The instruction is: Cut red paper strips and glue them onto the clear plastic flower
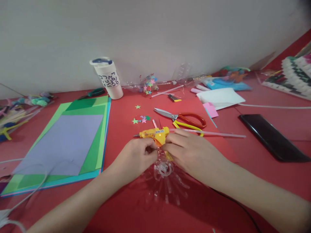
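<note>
Both my hands meet at the middle of the red table over a clear plastic piece [164,169] cut into radiating strips. My left hand [134,158] pinches its upper edge with closed fingers. My right hand [191,152] pinches the same spot from the right, fingers pressed together. Just behind my fingertips lies a yellow glue gun [155,133] on its side, with a clear glue stick [213,133] running out to the right. Whether my right hand touches the gun I cannot tell.
Red and yellow scissors [184,119] lie behind the gun, small coloured stars [142,119] beside them. A stack of coloured paper sheets [70,142] lies at left, a white cup [109,78] at the wall, a black phone [273,137] at right, white paper [220,97] behind.
</note>
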Action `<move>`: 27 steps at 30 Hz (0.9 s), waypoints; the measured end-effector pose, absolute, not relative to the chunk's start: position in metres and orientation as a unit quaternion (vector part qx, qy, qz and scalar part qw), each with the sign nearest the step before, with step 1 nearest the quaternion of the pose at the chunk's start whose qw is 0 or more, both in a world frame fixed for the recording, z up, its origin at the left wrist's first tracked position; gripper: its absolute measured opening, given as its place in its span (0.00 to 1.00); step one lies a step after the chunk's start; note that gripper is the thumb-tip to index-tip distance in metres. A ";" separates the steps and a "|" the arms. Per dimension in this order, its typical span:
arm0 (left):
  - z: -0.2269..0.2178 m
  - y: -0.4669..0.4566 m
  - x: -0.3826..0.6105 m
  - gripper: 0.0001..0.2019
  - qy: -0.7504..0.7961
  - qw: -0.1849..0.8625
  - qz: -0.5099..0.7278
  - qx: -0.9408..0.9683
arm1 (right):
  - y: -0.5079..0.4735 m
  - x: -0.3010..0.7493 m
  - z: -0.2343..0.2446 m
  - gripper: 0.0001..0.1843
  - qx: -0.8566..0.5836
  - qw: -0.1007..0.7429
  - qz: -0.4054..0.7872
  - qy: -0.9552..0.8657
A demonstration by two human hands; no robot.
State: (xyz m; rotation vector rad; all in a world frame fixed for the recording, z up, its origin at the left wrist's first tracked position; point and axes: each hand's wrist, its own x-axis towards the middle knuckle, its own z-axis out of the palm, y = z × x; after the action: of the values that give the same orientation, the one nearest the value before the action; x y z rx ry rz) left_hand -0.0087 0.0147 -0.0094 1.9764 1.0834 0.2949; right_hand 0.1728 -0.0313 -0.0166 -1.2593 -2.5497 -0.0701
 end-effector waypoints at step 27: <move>0.008 0.012 -0.006 0.02 0.419 0.301 0.124 0.848 | -0.061 0.170 -0.012 0.09 -0.530 0.122 -0.038 -0.838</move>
State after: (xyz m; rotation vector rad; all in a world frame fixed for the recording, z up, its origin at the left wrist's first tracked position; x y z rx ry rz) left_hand -0.0061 0.0118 0.0075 2.2483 1.1108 0.3294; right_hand 0.1702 -0.0607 -0.0119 -1.5472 -2.4461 -0.1098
